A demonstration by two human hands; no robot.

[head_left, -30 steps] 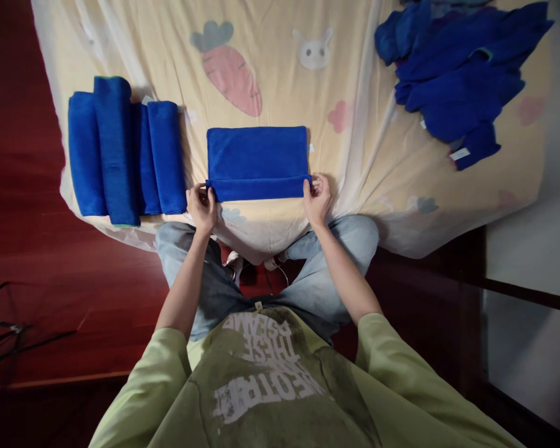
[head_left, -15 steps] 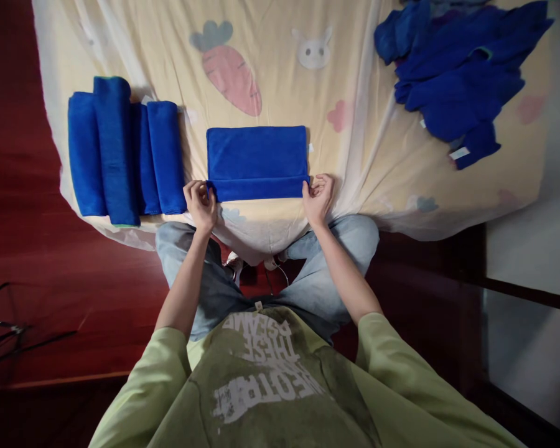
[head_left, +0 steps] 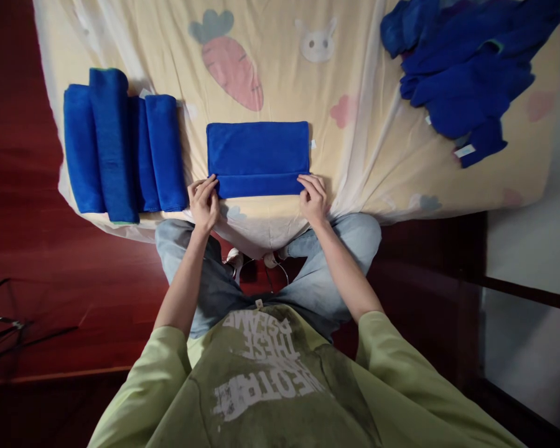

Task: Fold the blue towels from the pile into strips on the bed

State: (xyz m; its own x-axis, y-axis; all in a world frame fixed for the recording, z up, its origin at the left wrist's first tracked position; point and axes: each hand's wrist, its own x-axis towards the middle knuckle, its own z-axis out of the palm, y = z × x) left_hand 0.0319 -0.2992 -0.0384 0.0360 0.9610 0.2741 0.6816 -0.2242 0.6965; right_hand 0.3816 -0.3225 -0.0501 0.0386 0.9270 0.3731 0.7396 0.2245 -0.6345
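A blue cloth [head_left: 258, 148] lies flat in front of me, with a strip along its near edge folded over. My left hand [head_left: 204, 198] has its fingers closed on the left end of that fold. At the right end, my right hand [head_left: 313, 196] pinches the fold, fingertips resting on top. Several rolled blue cloths [head_left: 165, 152] lie side by side to the left, one of them lying partly over its neighbours. A loose heap of blue cloths [head_left: 466, 74] is at the upper right, a white tag showing on it.
The cloths lie on a cream sheet [head_left: 270, 218] with carrot and rabbit prints, its near edge hanging by my knees. A thin black metal stand [head_left: 16, 325] is on the red floor at the left.
The fingers of both hands have moved from the ends of the fold up onto its top. The view has shifted slightly.
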